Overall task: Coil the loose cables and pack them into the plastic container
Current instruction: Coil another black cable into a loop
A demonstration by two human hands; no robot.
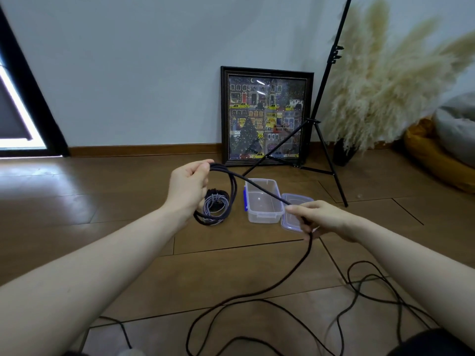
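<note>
A brown wood-plank floor (102,201) fills the lower 2 thirds of the frame, meeting a pale wall (141,60) along a wooden baseboard. At the left edge stands a dark door frame (33,104) with bright light behind it. A framed picture (266,116) leans on the wall at centre, a black tripod (326,104) stands just in front of it to the right, and pampas grass (380,80) fills the upper right, with a yellow cushion (431,163) below it at the right edge.

The widest bare floor lies at the left and centre left. The lower right is crossed by slack loops of the black cable (290,276), which trail off the bottom edge.

The clear container (263,201) sits open on the floor at centre, its lid (295,214) lying just beside it on the right. Left of it rests a small coiled bundle (216,204), pale purple with a darker part behind, though partly hidden by the hanging loops.

Both forearms reach in from the lower corners. The left hand (189,186), raised at centre, grips several loops of the cable at their top, the loops hanging down in front of the bundle. A taut length runs from there down-right over the container to the right hand (318,218), which pinches the cable above the lid; beyond it the cable drops to the floor.
</note>
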